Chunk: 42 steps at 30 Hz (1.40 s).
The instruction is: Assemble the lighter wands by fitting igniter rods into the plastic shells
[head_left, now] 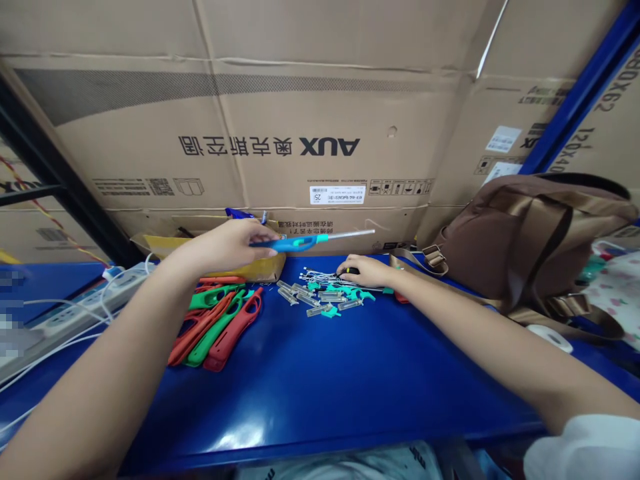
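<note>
My left hand (225,243) is closed around the handle of a blue long-nozzle lighter (300,244), raised above the back of the table. Its thin metal nozzle points right. My right hand (370,271) rests low over a bundle of thin white-wired parts (323,277), its fingers curled on a small black-and-yellow tool handle (351,271); the rest of that tool is hidden. In front of that hand lie several clear plastic fuel tanks (317,311) and teal trigger pieces (367,295). Red lighter casings (233,333) and green ones (215,337) are stacked below my left hand.
The blue table (310,387) backs onto large cardboard boxes (280,107). Behind my left hand sits a yellow container (265,268). A brown backpack (500,233) and a white roll (550,338) are at the right. A white power strip (95,300) with cables lies left.
</note>
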Each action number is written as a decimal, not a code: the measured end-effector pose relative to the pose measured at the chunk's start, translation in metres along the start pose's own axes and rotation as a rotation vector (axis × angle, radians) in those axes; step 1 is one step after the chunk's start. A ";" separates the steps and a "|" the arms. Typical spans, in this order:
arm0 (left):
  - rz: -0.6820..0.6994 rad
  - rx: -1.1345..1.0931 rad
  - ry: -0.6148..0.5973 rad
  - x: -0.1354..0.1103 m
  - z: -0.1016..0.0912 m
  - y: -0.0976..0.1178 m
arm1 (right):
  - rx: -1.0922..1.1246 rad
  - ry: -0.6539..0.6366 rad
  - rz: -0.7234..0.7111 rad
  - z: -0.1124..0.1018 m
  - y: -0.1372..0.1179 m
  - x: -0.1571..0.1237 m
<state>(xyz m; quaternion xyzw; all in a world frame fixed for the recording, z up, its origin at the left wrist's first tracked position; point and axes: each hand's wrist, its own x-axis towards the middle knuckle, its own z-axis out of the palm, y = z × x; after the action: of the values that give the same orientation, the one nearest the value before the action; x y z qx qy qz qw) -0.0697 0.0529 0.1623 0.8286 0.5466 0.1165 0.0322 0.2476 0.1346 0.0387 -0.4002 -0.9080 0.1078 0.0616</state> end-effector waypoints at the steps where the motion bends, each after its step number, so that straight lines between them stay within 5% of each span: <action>1: -0.017 0.028 0.019 0.006 0.004 0.003 | -0.003 0.004 0.000 0.000 -0.001 0.000; 12: -0.005 0.222 -0.010 0.079 0.100 0.023 | -0.114 0.119 0.033 -0.003 -0.027 -0.019; 23: -0.049 0.196 -0.091 0.113 0.142 0.008 | -0.140 0.098 -0.056 0.003 -0.090 -0.088; 27: -0.061 0.180 -0.066 0.112 0.143 0.007 | -0.126 0.167 -0.002 0.005 -0.074 -0.086; 33: -0.006 0.148 0.047 0.091 0.131 0.015 | -0.119 0.359 0.153 -0.002 -0.013 -0.078; 38: 0.129 0.062 0.097 0.053 0.125 0.044 | -0.123 0.475 0.340 -0.013 0.032 -0.077; 42: 0.279 -0.015 0.023 0.004 0.132 0.073 | -0.138 0.417 0.419 -0.012 0.052 -0.077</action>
<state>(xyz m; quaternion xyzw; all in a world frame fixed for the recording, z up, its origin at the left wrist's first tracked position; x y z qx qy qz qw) 0.0272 0.0374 0.0484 0.8950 0.4254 0.1333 0.0156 0.3396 0.1135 0.0360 -0.5955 -0.7787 -0.0283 0.1957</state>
